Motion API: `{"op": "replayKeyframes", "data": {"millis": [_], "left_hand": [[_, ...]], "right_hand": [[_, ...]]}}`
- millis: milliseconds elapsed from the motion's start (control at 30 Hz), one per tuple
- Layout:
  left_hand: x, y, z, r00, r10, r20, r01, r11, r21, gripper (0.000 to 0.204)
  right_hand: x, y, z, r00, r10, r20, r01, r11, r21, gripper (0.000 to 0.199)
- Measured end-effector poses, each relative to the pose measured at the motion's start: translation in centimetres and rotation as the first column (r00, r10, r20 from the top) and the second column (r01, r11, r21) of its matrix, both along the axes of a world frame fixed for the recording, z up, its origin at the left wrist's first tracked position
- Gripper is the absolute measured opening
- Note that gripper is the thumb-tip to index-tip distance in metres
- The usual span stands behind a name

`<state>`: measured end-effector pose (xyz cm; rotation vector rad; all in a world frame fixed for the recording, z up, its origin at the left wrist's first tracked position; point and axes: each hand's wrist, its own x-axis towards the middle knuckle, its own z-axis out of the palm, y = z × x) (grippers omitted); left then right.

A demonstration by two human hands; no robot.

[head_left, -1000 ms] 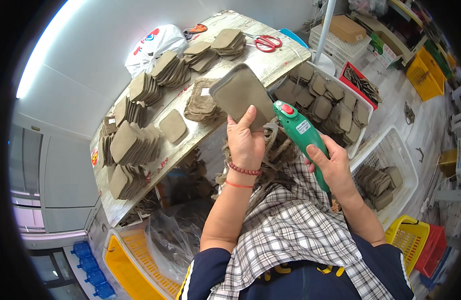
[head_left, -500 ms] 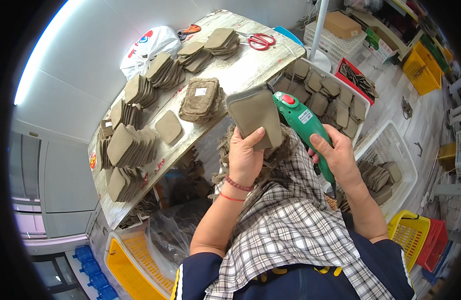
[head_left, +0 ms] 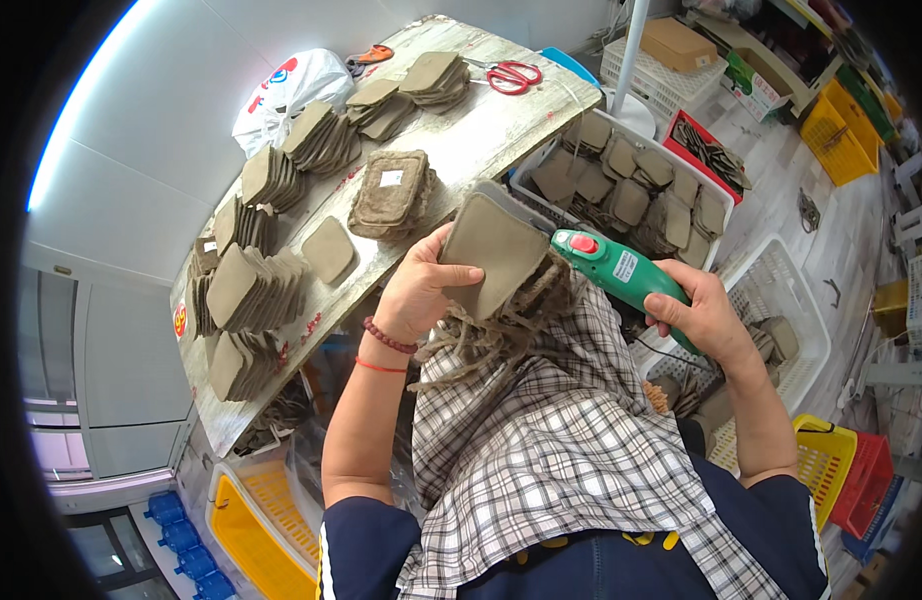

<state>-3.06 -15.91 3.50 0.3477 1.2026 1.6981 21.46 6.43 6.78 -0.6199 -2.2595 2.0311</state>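
My left hand (head_left: 419, 290) grips an olive-brown fabric pad (head_left: 496, 250) with rounded corners at its left edge, thumb on top. A grey layer shows along the pad's upper right edge. Closed around the body of a green handheld electric cutter (head_left: 621, 270) with a red button is my right hand (head_left: 699, 312). The cutter's head meets the pad's right edge; its blade is hidden. Shaggy brown trimmings (head_left: 501, 335) hang below the pad, over the checked apron (head_left: 551, 450) on my lap.
A worn table (head_left: 481, 140) ahead bears several pad stacks (head_left: 251, 290), a rough-edged stack (head_left: 389, 195), a single pad (head_left: 329, 250), red-handled scissors (head_left: 511, 77) and a white plastic bag (head_left: 291, 100). White baskets (head_left: 811, 340) with pads stand at the right. A yellow crate (head_left: 246, 530) sits lower left.
My left hand has shifted left and down along the pad's edge, and the pad has turned. The cutter has swung to a flatter slant, its head now at the pad's right edge.
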Motion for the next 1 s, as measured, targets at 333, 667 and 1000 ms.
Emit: {"op": "replayKeyframes", "data": {"millis": [333, 667, 1000], "left_hand": [[1.3, 0.3, -1.0, 0.994, -0.112, 0.012, 0.112, 0.989, -0.098, 0.055], [1.0, -0.4, -1.2, 0.970, -0.226, -0.091, 0.193, 0.941, -0.277, 0.053], [-0.5, -2.4, -0.3, 0.961, 0.198, -0.195, -0.217, 0.973, -0.083, 0.017]], "right_hand": [[-0.3, -1.6, -1.6, 0.999, -0.052, -0.006, 0.052, 0.997, 0.055, 0.043], [-1.3, -1.7, -1.0, 1.000, -0.010, 0.023, 0.012, 0.995, -0.104, 0.041], [-1.0, -0.5, -0.6, 0.993, 0.093, 0.074, -0.081, 0.983, -0.162, 0.038]]}}
